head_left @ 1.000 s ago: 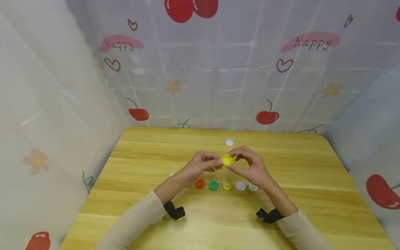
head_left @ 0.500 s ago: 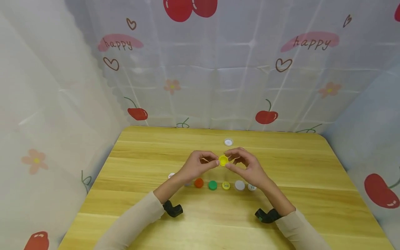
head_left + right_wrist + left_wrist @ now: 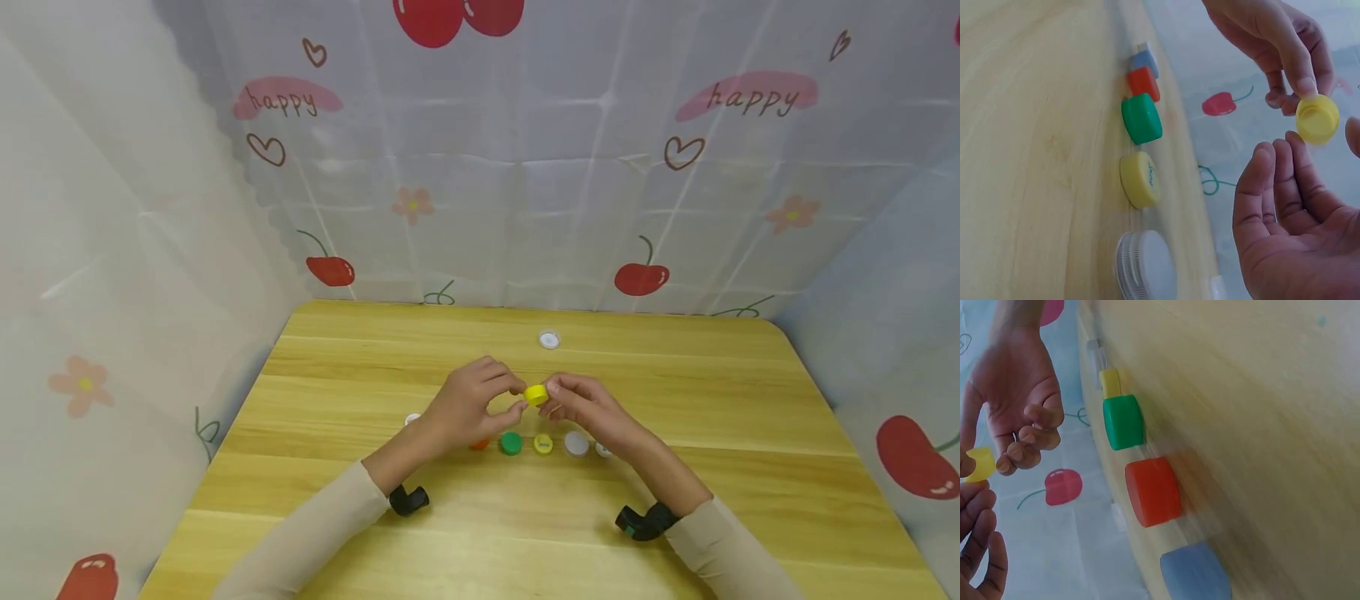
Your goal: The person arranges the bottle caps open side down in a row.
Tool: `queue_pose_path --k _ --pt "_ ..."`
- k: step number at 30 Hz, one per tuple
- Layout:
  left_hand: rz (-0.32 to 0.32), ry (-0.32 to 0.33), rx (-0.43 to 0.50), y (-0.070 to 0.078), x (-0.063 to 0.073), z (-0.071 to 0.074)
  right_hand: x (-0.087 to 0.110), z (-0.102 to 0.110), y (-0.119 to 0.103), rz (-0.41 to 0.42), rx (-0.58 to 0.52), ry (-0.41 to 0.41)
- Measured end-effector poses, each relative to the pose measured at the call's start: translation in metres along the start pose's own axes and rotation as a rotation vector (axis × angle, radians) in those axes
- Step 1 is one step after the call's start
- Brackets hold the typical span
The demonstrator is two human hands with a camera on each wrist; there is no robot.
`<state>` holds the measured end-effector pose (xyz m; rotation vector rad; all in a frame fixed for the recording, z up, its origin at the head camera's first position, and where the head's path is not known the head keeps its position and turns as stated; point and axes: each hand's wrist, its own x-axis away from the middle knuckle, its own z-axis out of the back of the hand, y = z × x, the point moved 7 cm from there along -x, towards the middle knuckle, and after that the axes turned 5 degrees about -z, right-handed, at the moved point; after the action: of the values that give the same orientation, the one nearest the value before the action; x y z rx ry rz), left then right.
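Both hands meet over the middle of the table at a yellow bottle cap (image 3: pixel 536 395), held up between their fingertips. My left hand (image 3: pixel 467 403) pinches it from the left; in the right wrist view its thumb lies on the cap's rim. From the other side my right hand (image 3: pixel 592 408) holds the cap, thumb at its right edge in the head view. The cap's hollow side shows in the right wrist view. Below the hands lies a row of caps: orange-red (image 3: pixel 1154 492), green (image 3: pixel 512 443), printed yellow (image 3: pixel 543 444), and pale grey (image 3: pixel 576 444).
A blue cap (image 3: pixel 1196 574) sits at the row's left part, hidden behind the left hand from above. White caps stand at the row's left end (image 3: pixel 412 418) and right end (image 3: pixel 603 450). Another white cap (image 3: pixel 550 339) lies farther back on the wooden table (image 3: pixel 360 358). Printed curtains surround the table.
The yellow cap has turned from its hollow side facing the head camera to showing its closed top and side. The right thumb has come onto its edge; the left fingers have spread somewhat.
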<state>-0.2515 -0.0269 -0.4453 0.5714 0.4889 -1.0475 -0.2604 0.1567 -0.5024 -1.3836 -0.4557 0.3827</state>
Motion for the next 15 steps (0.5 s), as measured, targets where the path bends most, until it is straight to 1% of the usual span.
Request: queue_pose_path --k 2,4,10,13,15 --pt "-0.043 -0.003 -0.038 0.0052 -0.0011 0.0015 0.0001 -0.0003 0.0023 0.016 -0.005 -0.005" --pt "-0.07 -0.002 -0.058 0.0087 -0.0016 0.002 0.0003 -0.0006 0.0038 0.027 0.003 0.001" --pt "-0.09 0.012 -0.059 0.0111 -0.0004 0.0008 0.0001 -0.0017 0.006 0.027 -0.021 0.007" --pt "-0.065 0.01 -0.041 0.0103 0.0003 -0.0003 0.0009 -0.0008 0.0063 0.03 -0.035 0.03" --pt "-0.01 0.0 0.008 0.0075 0.0014 -0.0024 0.0021 0.0007 0.0047 0.051 -0.029 0.063"
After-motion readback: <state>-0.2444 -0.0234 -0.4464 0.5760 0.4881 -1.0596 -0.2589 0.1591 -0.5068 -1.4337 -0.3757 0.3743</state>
